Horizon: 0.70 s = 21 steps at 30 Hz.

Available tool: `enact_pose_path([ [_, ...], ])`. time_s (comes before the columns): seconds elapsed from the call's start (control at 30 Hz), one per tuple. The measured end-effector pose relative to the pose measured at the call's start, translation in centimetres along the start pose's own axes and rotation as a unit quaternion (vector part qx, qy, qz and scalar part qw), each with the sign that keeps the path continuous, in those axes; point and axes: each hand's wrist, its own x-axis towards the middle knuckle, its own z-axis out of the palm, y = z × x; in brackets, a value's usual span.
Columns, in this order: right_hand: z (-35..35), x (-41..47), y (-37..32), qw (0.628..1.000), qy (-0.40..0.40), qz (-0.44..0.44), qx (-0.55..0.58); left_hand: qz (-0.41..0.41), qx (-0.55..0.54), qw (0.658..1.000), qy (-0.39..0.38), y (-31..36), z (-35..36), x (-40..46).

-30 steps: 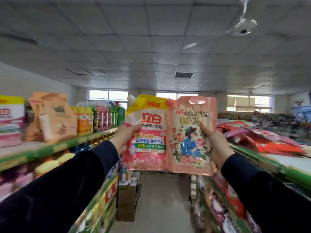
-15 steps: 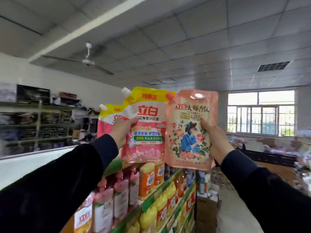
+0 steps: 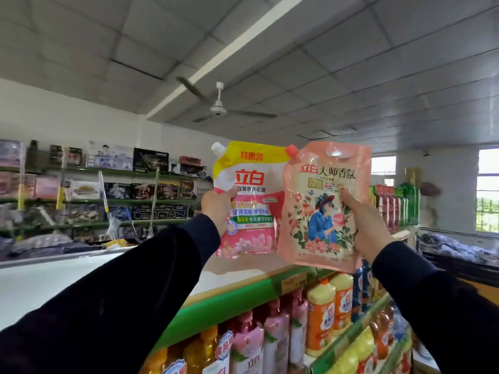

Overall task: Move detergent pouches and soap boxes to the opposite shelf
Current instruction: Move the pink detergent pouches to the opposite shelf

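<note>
I hold two detergent pouches upright at arm's length, side by side above a white shelf top (image 3: 48, 290). My left hand (image 3: 219, 209) grips the left edge of a pink and white pouch with a yellow top (image 3: 252, 184). My right hand (image 3: 366, 225) grips the right edge of a peach pouch with a floral picture (image 3: 321, 211). The peach pouch overlaps the other pouch's right edge. Both pouch bottoms hang just above the shelf top, near its green front rim (image 3: 229, 300).
Below the green rim stand rows of pink, orange and yellow detergent bottles (image 3: 275, 344). A far wall rack (image 3: 108, 201) holds boxed goods. Green and red bottles (image 3: 397, 203) stand at the right, near windows. A ceiling fan (image 3: 219, 109) hangs overhead.
My view has swung left from the aisle onto the shelf with the white top. Both pouches stay held up in front of me, now over that shelf top.
</note>
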Motion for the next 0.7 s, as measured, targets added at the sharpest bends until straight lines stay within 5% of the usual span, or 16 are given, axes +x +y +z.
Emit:
enact_pose_path([
  [0.7,-9.9,15.2,6.7,0.998,-0.026,0.02,0.058,0.026,0.047,0.997,0.062,-13.7,10.8,12.2],
])
